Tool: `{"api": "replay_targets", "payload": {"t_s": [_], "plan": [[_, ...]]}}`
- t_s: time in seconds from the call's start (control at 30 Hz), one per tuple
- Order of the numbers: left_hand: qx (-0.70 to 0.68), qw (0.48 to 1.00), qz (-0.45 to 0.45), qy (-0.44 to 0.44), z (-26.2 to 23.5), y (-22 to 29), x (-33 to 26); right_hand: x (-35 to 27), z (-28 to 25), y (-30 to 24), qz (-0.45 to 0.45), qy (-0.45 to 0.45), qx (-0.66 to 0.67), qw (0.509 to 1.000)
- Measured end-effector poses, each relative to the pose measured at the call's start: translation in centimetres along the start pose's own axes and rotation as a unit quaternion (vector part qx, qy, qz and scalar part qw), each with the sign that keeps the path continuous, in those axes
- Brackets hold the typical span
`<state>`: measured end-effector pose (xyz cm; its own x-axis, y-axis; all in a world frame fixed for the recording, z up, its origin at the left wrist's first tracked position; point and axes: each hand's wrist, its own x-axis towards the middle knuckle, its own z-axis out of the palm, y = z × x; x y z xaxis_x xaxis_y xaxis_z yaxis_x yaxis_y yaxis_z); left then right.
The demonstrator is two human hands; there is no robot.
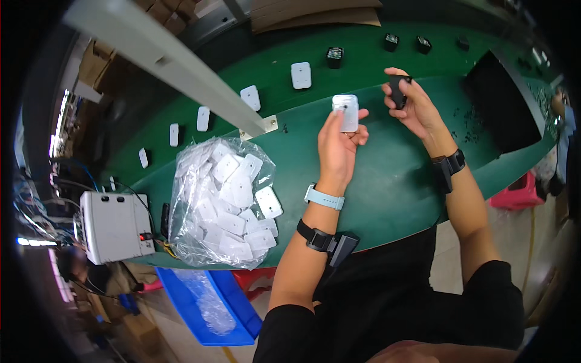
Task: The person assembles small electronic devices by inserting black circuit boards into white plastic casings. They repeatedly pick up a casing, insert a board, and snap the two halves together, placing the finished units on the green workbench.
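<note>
The green desk (387,181) has a curved near edge running close in front of the person's body; its far edge meets a darker green strip (363,72). Between the clear plastic bag (266,164) of white flat pieces (233,195) on the left and the black rectangular tray (499,103) on the right, a broad stretch of surface gives the hands room sideways. The pale metal post (181,69) slants down to a bracket on the far edge, left of the hands. Small black parts (469,127) lie scattered just beside the tray.

The white rounded rectangular piece (347,120) is in the left hand (340,145), above the desk near its far edge; the fingers close around its lower part. Its long axis points away from the person, toward the strip, nearly straight. The right hand (417,109) pinches a black oblong piece (397,92) between thumb and fingers, to the right of the white one and apart from it. Its long axis also runs away from the person, slightly tilted; partly covered, its facing cannot be told.
</note>
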<state>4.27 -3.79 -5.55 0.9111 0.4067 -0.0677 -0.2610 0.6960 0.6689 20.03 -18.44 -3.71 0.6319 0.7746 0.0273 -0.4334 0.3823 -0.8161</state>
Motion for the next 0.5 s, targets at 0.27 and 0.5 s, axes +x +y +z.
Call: {"api": "replay_targets", "payload": {"t_s": [0.27, 0.5], "plan": [[-0.052, 0.998, -0.034, -0.026, -0.2, -0.4, -0.1, -0.3, 1.9, 0.9, 0.057, -0.015, 0.133, 0.989], [-0.034, 0.998, -0.002, -0.051, 0.3, -0.3, -0.5, 0.1, 0.0, 1.3, 0.059, -0.031, 0.073, 0.995]]}}
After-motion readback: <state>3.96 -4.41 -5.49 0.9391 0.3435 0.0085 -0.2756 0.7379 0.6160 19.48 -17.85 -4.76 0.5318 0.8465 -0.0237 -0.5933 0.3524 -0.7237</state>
